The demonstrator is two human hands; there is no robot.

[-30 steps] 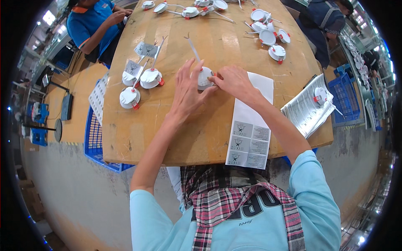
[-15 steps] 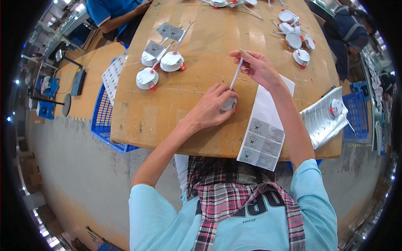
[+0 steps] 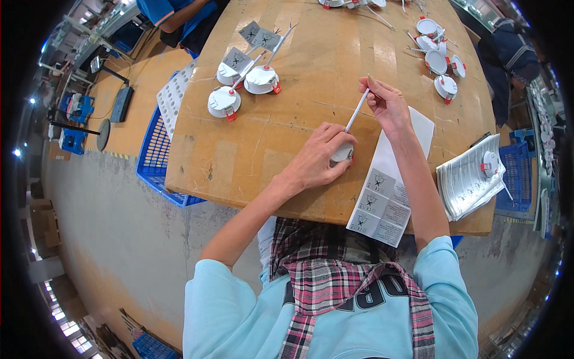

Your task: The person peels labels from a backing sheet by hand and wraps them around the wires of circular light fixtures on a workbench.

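A small round white downlight [image 3: 342, 153] with a red clip lies on the table under my left hand [image 3: 313, 157], whose thumb and fingers close around it. Its white cable [image 3: 357, 112] rises at a slant, away and to the right. The cable's far end is pinched between the thumb and fingers of my right hand [image 3: 388, 107]. Below my right forearm lies a long white label sheet [image 3: 366, 222] with grey printed labels on its near part. Farther left stand several similar downlights [image 3: 261, 80], some with grey labels [image 3: 237, 60] on their cables.
More downlights [image 3: 436, 61] lie at the far right and along the far edge. A stack of silvery sheets [image 3: 469, 182] with one downlight [image 3: 490, 163] on it sits at the right edge. Blue crates [image 3: 154, 152] flank the table. A person in blue [image 3: 194, 27] is at the far left.
The view has shifted a little, so the table appears farther right. My right fingers have closed more around the cable's end. My left hand stays on the downlight.
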